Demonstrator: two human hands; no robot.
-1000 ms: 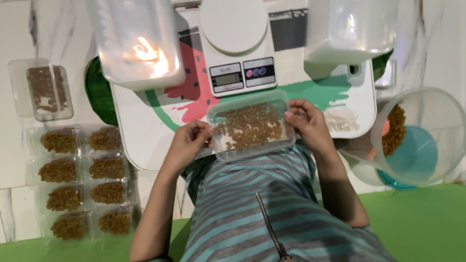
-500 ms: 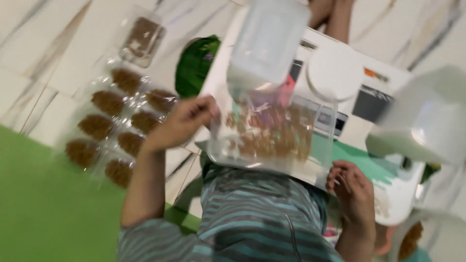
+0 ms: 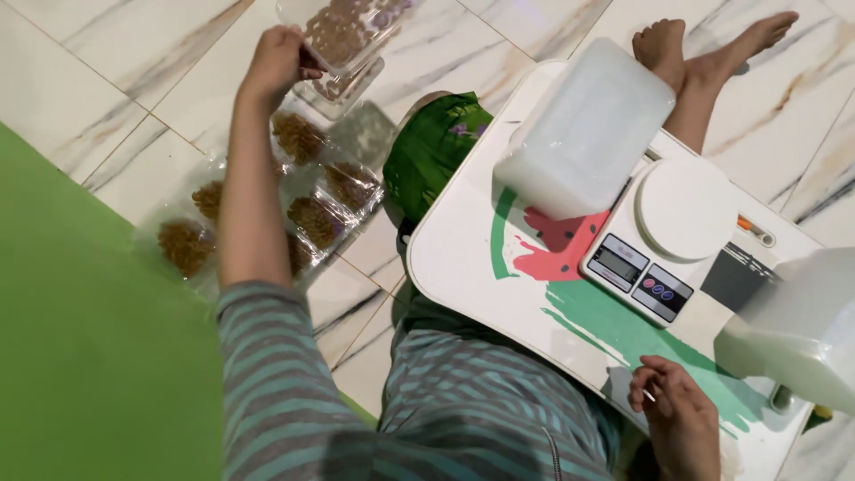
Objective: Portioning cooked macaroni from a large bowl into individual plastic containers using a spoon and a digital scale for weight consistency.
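My left hand is stretched out to the far left and grips a clear plastic box of brown snack pieces. It holds the box just above another filled clear box that lies on the tiled floor. Below these lie several more filled clear boxes in rows. My right hand rests with loosely curled fingers on the near edge of the small white table and holds nothing. A white kitchen scale stands on that table.
A frosted plastic tub sits on the table by the scale and another white tub at the right. A green cushion lies beside the table. A green mat covers the floor at left. Bare feet show beyond the table.
The filled box was held with both hands over the table; now my left hand alone has carried it out left over the boxes on the floor. My right hand has dropped to the table edge.
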